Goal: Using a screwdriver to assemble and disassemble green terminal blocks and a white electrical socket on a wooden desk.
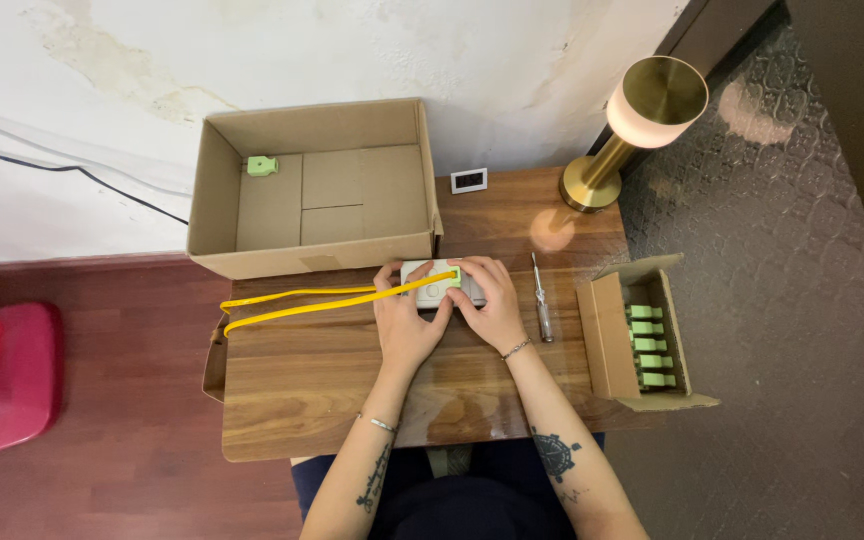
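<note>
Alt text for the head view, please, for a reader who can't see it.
Seen from above, the left hand and right hand press on a small white device with a yellow cable on a wooden table. Behind stands an open cardboard box holding one green part; a screwdriver lies to the right.

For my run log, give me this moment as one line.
left hand: on small white plastic device | right hand: on same device | thin yellow cable: runs left from device | wooden table | clear-handled screwdriver: untouched
</note>
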